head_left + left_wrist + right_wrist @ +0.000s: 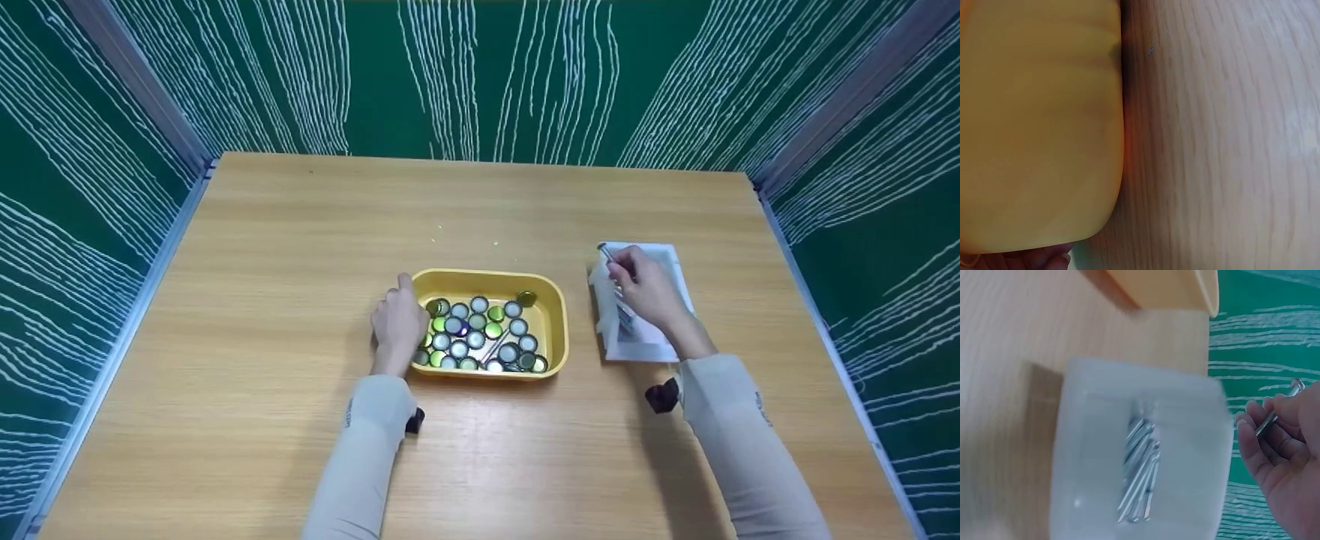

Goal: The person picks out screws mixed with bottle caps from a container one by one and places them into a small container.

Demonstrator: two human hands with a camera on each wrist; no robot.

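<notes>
My left hand (400, 322) grips the left end of a yellow bin (557, 319); in the left wrist view, its fingertips (1044, 259) show at the end of the bin's wall. Inside the bin lie many bottle caps (476, 340), silver and green, with a long bolt (495, 346) among them. Over a white translucent tray (637, 351) to the right, my right hand (651, 289) pinches a metal bolt (1266, 423) between thumb and fingers, its head sticking out past them. Several bolts (1141, 467) lie together in the tray, partly covered by the hand in the head view.
Both containers stand on a wooden table (262, 300), a gap between them. Small pale specks (495, 243) dot the wood behind the bin. Green walls (480, 82) with white wavy lines rise at the back and both sides.
</notes>
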